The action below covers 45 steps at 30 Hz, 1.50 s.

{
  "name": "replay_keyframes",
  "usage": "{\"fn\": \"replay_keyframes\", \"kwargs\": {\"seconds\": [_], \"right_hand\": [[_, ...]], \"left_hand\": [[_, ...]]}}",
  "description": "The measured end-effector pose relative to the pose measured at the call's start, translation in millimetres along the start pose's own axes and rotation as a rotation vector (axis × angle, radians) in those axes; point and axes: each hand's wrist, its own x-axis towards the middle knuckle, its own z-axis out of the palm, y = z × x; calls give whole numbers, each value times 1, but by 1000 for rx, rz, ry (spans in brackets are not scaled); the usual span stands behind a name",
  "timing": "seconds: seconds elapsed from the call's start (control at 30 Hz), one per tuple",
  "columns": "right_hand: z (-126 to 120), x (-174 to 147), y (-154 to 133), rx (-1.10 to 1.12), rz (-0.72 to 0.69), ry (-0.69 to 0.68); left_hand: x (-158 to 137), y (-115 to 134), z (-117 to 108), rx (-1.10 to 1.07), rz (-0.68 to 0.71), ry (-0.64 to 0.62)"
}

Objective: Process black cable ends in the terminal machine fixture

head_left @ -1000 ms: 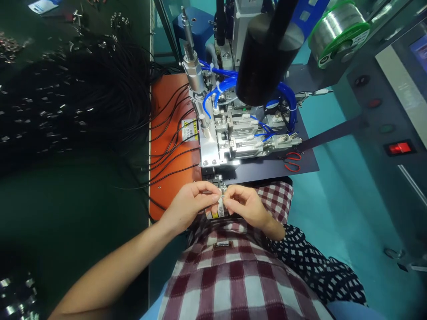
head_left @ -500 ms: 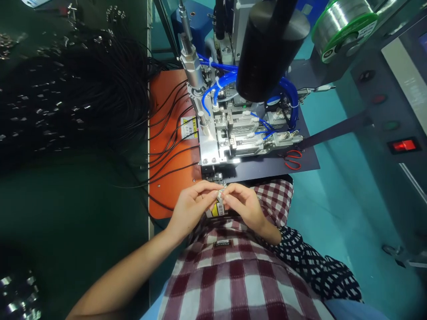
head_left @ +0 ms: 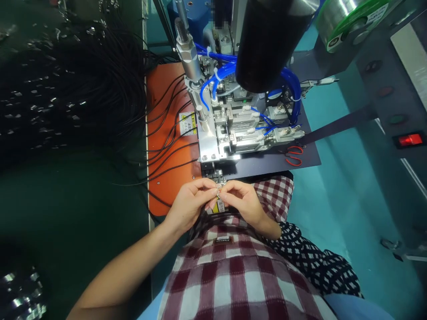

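Observation:
My left hand and my right hand meet at the near end of the machine, fingertips almost touching. Both are closed in a pinch. Between the tips is something small and pale, with a thin reddish bit by the right fingers, too small to name. A black cable runs over the orange plate and passes out of sight behind my left hand. Just under the fingers shows a yellow and white label. Several other black cables lead across the plate into the machine's left side.
A large heap of black cables with shiny ends lies on the dark green table. Red-handled scissors rest on the machine's dark base plate. A black cylinder hangs overhead, with a solder wire spool at upper right.
The camera view has shifted slightly. Both hands stay together at the same place, still pinching, with small changes in the fingers.

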Motion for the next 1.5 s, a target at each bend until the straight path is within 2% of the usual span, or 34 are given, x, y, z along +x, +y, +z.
{"fn": "replay_keyframes", "kwargs": {"seconds": [0.23, 0.43, 0.6, 0.7, 0.97, 1.13, 1.3, 1.5], "right_hand": [[5, -2, 5, -166, -158, 63], [4, -1, 11, -307, -308, 93], [-4, 2, 5, -366, -265, 27], [-8, 4, 0, -371, -249, 39], [-7, 4, -5, -563, -374, 15], [-8, 3, -3, -570, -348, -1], [-7, 2, 4, -502, -296, 41], [-11, 4, 6, -331, -126, 57]], "left_hand": [[0, 0, 0, -118, -47, 0], [-1, -1, 4, -103, -7, 62], [-2, 0, 5, -56, 2, 109], [-3, 0, 5, -27, 6, 120], [-5, 1, 2, 41, -58, 37], [-5, 1, 1, 91, -67, 31], [-4, -4, 2, 91, -62, 78], [-3, -4, 1, 76, -72, 96]]}}
